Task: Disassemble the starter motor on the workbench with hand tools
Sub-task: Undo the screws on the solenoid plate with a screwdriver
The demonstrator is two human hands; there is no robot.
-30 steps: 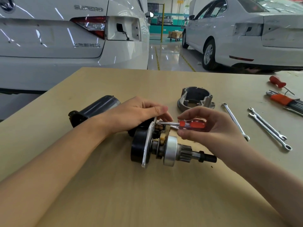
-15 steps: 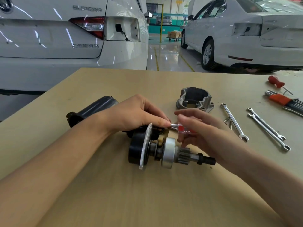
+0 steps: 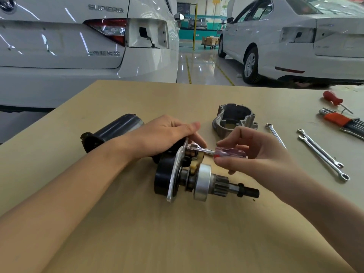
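The starter motor (image 3: pixel 189 178) lies on its side in the middle of the workbench (image 3: pixel 177 233), its pinion gear and shaft pointing right. My left hand (image 3: pixel 167 134) grips its upper black body behind the silver plate. My right hand (image 3: pixel 254 152) pinches a small screwdriver (image 3: pixel 226 151) with a clear red handle. The metal tip of that tool meets the top of the silver plate. A dark cylindrical motor housing (image 3: pixel 112 131) lies behind my left wrist.
A grey cast nose housing (image 3: pixel 234 120) sits behind my right hand. Three combination wrenches (image 3: pixel 323 154) lie to the right, with a hex key set in an orange holder (image 3: pixel 340 121) and a red-handled screwdriver (image 3: pixel 332 97) farther back. Two white cars stand beyond the bench.
My right hand has drawn back to the right, so the screwdriver's handle shows again with its tip at the plate. The motor has shifted slightly under my left hand.
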